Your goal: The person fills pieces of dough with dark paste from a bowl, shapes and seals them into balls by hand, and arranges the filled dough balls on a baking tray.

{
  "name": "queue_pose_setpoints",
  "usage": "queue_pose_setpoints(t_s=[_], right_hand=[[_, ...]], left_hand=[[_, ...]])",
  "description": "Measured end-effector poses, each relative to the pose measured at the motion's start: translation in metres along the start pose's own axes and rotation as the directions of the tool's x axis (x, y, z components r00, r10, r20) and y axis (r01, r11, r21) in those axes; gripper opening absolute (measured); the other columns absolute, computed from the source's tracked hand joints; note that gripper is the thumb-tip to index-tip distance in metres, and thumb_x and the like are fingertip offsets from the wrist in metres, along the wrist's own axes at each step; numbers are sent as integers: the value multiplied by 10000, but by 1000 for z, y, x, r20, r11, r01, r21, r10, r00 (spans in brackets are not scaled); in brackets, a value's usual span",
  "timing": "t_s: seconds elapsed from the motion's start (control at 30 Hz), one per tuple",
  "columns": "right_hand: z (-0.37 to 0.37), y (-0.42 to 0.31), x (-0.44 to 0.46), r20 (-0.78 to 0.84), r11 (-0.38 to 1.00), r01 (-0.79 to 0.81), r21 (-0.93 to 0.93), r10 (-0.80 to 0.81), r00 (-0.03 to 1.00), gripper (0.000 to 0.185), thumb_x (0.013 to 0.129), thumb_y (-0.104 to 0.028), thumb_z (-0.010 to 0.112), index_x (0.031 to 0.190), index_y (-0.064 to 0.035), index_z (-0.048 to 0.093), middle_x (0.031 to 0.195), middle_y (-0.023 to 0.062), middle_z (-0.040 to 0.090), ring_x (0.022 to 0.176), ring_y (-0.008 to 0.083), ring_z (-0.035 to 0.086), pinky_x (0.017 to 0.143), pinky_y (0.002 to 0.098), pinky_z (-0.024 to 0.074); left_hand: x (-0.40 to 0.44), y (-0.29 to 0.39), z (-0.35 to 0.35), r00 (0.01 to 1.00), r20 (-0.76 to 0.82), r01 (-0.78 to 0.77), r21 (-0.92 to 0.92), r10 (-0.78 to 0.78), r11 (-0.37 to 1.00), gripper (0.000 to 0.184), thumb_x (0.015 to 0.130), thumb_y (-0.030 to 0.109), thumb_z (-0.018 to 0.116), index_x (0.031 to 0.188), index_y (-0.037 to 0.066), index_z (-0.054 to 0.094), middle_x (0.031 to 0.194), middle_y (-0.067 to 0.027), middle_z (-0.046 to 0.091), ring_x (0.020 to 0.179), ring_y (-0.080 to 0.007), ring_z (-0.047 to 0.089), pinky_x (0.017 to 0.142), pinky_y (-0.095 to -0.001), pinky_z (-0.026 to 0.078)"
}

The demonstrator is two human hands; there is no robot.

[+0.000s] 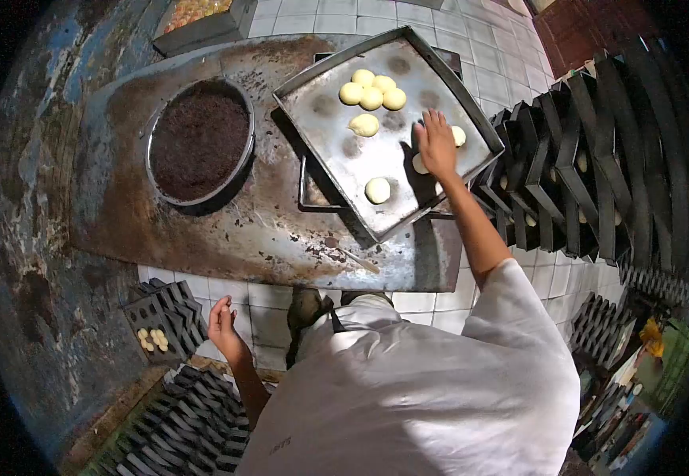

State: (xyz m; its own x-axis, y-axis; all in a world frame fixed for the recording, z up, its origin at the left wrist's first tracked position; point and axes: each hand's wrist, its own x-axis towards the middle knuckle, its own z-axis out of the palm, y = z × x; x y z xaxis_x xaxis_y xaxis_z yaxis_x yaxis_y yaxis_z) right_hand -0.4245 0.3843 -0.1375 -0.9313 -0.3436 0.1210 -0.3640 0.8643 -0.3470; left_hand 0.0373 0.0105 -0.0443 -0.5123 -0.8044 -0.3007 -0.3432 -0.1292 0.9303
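Observation:
On the metal baking tray (325,151), my right hand (437,149) lies flat with its fingers stretched out. Its palm covers part of a pale dough ball (420,164), and another dough ball (459,136) sits just beyond it. A group of yellow dough balls (371,98) touch one another near the tray's far side. Below them is a dough ball with a small pointed tip (364,125), and a single dough ball (378,190) rests nearer to me. My left hand (225,327) hangs in the air in front of the table, fingers loosely bent, with nothing visible in it.
A round pan of dark brown crumbly filling (202,143) stands on the worn metal table (273,238). Another tray (313,190) lies under the baking tray. Stacked dark trays (582,159) rise at the right; more stacks (194,420) stand at lower left.

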Motion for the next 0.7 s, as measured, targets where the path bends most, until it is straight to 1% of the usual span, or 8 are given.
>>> queue_pose_setpoints(t_s=[0.1, 0.17, 0.3, 0.37, 0.43, 0.5, 0.57, 0.7], right_hand=[[48, 2, 2, -133, 983, 8, -184, -33, 991, 675, 1026, -476, 449, 1536, -40, 375, 1613, 149, 345, 1497, 334, 299, 1208, 537, 223], [47, -8, -2, 35, 981, -112, -155, 119, 992, 802, 1020, -577, 379, 1607, -60, 198, 1683, 105, 189, 1559, 275, 131, 1252, 511, 71], [41, -10, 1, 58, 981, -45, -190, 57, 997, 796, 1013, -579, 407, 1592, -57, 245, 1665, 115, 243, 1554, 287, 159, 1237, 570, 26], [18, -41, 10, -43, 998, 42, -50, -44, 998, 527, 980, -372, 606, 1405, -71, 528, 1389, 159, 585, 1321, 329, 522, 1135, 573, 301], [18, -73, 32, 7, 932, -79, 353, 82, 997, 354, 948, -297, 656, 1219, -69, 653, 1164, 156, 689, 1068, 339, 657, 948, 483, 489], [32, -93, 55, -235, 972, 130, 196, -83, 969, 279, 919, -271, 646, 1127, -89, 683, 1039, 159, 699, 928, 362, 672, 798, 472, 526], [61, -99, 76, 1, 997, -65, 28, 65, 998, 253, 877, -243, 662, 1078, -95, 705, 978, 170, 716, 928, 369, 685, 801, 502, 530], [49, -109, 84, 65, 945, -70, 320, 52, 997, 249, 822, -206, 684, 1034, -114, 775, 970, 200, 742, 910, 353, 724, 825, 466, 557]], left_hand=[[-13, -5, 0, 998, -55, 16, -15, -17, 1000, 246, 1018, 176, 600, 1170, 2, 683, 1174, -89, 690, 1066, -169, 614, 939, -338, 467], [-17, 5, 0, 996, -60, -58, 56, 62, 997, 226, 1003, 137, 615, 1165, -4, 685, 1162, -89, 695, 1050, -168, 616, 914, -321, 466], [-21, -9, -15, 991, -94, -85, 69, 91, 994, 214, 984, 116, 635, 1142, -16, 692, 1139, -78, 697, 1018, -150, 608, 922, -307, 456], [-21, -7, -13, 984, -154, -79, 62, 88, 995, 219, 981, 128, 646, 1140, -15, 691, 1110, -61, 695, 1000, -142, 605, 921, -297, 453], [-17, -12, -12, 982, -155, -115, -24, 110, 993, 214, 982, 131, 649, 1130, -17, 690, 1085, -49, 690, 985, -143, 606, 905, -292, 458], [-14, 11, 10, 989, -114, -101, -18, 99, 995, 205, 985, 129, 646, 1125, -14, 691, 1075, -46, 687, 980, -144, 610, 902, -290, 462], [-3, 26, 38, 990, -21, -142, 7, 142, 990, 181, 996, 125, 634, 1107, -5, 694, 1061, -46, 682, 980, -138, 613, 903, -291, 472], [18, 57, 94, 950, 173, -243, -106, 259, 964, 167, 992, 106, 632, 1090, -12, 697, 1052, -46, 687, 993, -120, 602, 900, -276, 466]])
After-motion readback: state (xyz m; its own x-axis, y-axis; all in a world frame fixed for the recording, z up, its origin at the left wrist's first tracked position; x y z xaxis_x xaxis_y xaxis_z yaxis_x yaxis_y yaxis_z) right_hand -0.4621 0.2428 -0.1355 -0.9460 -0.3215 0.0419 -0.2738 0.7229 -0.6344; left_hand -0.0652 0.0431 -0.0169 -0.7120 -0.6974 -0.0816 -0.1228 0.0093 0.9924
